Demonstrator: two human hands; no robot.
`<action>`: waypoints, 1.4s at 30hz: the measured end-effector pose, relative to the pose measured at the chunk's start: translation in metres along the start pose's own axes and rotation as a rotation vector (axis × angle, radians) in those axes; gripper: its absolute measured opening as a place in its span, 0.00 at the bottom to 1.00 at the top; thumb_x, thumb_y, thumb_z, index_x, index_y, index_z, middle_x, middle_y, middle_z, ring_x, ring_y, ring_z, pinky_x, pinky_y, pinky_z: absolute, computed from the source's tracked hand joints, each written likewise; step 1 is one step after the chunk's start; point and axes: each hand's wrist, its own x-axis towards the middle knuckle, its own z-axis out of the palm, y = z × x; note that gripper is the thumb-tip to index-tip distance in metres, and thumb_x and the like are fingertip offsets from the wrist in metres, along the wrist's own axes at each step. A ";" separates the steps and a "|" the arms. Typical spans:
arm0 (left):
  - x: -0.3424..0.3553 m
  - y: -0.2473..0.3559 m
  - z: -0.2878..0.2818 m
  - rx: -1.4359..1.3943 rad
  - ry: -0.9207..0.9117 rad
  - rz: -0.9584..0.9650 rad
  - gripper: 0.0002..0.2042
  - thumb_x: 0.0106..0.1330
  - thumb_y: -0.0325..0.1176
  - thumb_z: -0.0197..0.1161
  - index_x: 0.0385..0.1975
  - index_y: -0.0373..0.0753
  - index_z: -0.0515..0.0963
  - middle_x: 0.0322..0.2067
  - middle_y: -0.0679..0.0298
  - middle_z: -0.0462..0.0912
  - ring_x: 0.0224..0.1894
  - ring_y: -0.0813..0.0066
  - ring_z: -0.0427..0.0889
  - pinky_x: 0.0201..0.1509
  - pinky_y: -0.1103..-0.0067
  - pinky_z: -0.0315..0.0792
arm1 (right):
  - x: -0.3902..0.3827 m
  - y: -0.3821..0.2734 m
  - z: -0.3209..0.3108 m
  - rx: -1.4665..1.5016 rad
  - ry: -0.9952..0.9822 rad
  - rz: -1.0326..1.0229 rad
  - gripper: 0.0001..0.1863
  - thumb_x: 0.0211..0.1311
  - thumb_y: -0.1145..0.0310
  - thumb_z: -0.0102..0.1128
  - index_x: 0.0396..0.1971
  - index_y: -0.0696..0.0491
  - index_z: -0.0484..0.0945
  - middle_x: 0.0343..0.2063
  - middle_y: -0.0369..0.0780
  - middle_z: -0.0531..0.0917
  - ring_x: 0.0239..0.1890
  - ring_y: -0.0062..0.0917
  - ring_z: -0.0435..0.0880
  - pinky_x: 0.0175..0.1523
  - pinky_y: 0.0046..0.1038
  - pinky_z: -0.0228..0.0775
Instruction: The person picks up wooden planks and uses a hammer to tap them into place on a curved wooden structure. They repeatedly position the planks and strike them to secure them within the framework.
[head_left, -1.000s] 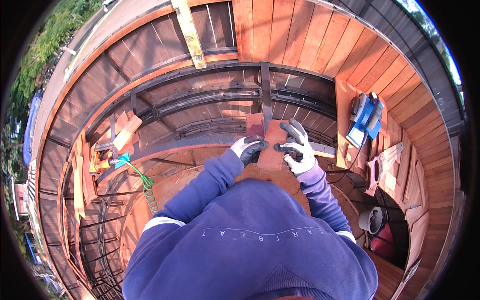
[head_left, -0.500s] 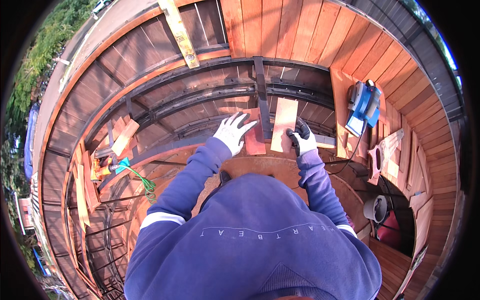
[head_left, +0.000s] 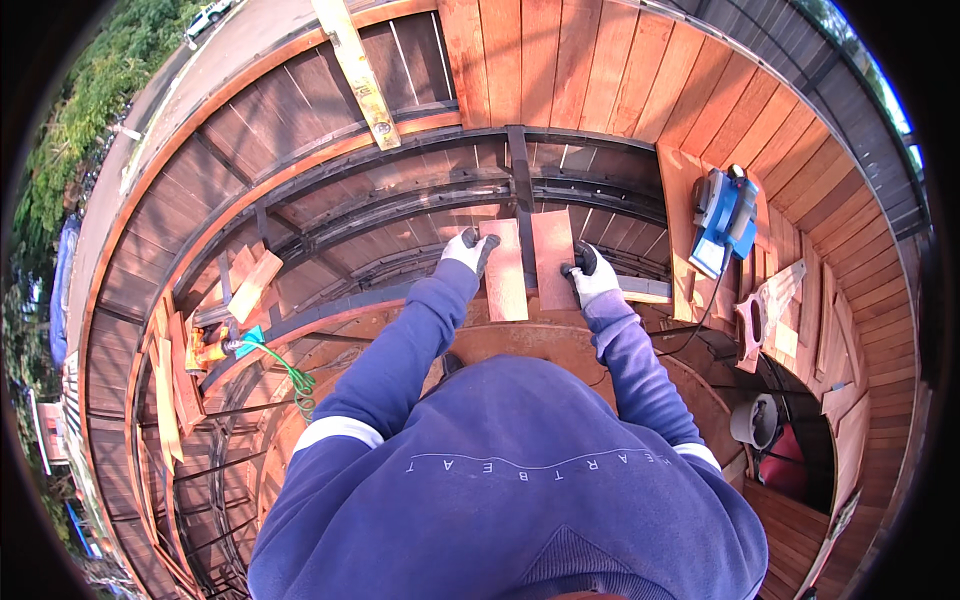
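Observation:
Two short flat boards of reddish wood lie side by side in front of me. My left hand (head_left: 470, 250), in a white glove with dark fingertips, pinches the left edge of the left board (head_left: 507, 275). My right hand (head_left: 593, 273), gloved the same way, is closed on the right edge of the right board (head_left: 552, 250). A narrow gap runs between the boards, and the right one reaches a little higher. Behind them stands a dark metal upright (head_left: 520, 170) of the curved frame.
A yellow spirit level (head_left: 360, 75) leans across the rim at the far left. To the right are a blue power sander (head_left: 725, 220), a handsaw (head_left: 765, 310) and a grey bucket (head_left: 754, 420). An orange power tool (head_left: 207, 350) with a green coiled hose (head_left: 298, 383) lies left among wood offcuts.
My left hand has gone from spread fingers over the left board to gripping its edge, and that board now shows a lighter face. The right board has moved left, closer to it.

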 end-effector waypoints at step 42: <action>0.004 -0.025 0.009 0.338 -0.068 -0.014 0.23 0.64 0.52 0.62 0.38 0.35 0.86 0.38 0.46 0.87 0.42 0.46 0.85 0.49 0.59 0.76 | 0.010 0.032 -0.016 -0.644 0.013 -0.305 0.28 0.61 0.55 0.69 0.56 0.56 0.78 0.50 0.48 0.85 0.53 0.43 0.82 0.63 0.41 0.68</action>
